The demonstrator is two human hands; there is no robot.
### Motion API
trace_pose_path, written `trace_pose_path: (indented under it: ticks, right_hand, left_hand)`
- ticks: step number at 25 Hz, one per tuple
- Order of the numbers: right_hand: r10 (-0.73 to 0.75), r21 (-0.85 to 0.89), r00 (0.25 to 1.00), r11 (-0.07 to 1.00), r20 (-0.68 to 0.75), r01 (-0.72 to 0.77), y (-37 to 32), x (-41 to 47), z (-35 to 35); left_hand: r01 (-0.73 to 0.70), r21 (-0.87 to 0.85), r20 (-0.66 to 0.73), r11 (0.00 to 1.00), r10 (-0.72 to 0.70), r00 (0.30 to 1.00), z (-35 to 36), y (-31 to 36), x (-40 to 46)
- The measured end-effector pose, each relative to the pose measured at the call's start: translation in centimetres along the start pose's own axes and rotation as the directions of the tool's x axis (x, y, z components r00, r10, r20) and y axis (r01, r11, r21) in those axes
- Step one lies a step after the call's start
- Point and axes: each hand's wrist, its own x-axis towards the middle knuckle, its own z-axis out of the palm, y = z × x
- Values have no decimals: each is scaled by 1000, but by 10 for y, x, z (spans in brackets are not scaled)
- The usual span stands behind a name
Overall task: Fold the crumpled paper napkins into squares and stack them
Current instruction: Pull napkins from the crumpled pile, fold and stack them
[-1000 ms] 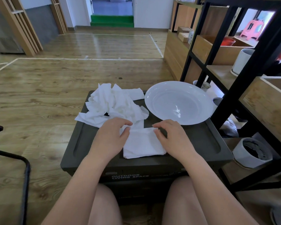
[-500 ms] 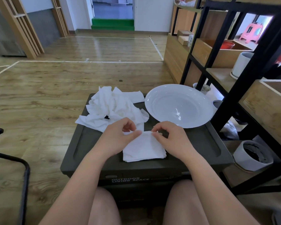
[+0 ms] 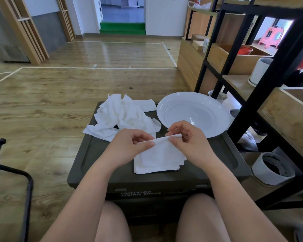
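A white paper napkin (image 3: pixel 162 151) is lifted at its far edge above a small stack of folded napkins (image 3: pixel 156 167) near the front of the dark box lid (image 3: pixel 98 154). My left hand (image 3: pixel 129 145) pinches the left end of that raised edge, and my right hand (image 3: pixel 187 138) pinches the right end. Behind my left hand lies a heap of crumpled white napkins (image 3: pixel 122 117).
A large white bowl (image 3: pixel 192 113) stands on the lid's far right. A black metal shelf frame (image 3: pixel 262 81) with wooden boxes and white pots rises close on the right. A black chair frame (image 3: pixel 10 175) sits at the left over the wooden floor.
Both hands went from pressing the napkin flat to pinching its far edge and lifting it off the stack. The head camera tilted slightly.
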Motion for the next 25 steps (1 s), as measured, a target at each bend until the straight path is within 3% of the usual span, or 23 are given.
trace_pose_path:
  ticks: [4, 10, 16, 21, 25]
  right_hand:
    - [79, -21, 995, 997, 54, -78, 0, -1, 0]
    - [127, 105, 989, 985, 80, -135, -1, 1, 2]
    - [146, 71, 982, 985, 117, -155, 1, 0, 1]
    - [159, 110, 984, 980, 75, -166, 0, 1, 5]
    - [220, 165, 975, 962, -8, -216, 5, 3, 15]
  left_hand:
    - [-22, -43, -37, 999, 20, 999, -2, 1, -2]
    - [-27, -17, -78, 999, 26, 997, -3, -2, -6]
    - [-46, -86, -167, 995, 31, 985, -3, -4, -6]
    - [-73, -189, -163, 979, 42, 986, -3, -1, -6]
    - [16, -283, -194, 959, -74, 978, 3, -7, -3]
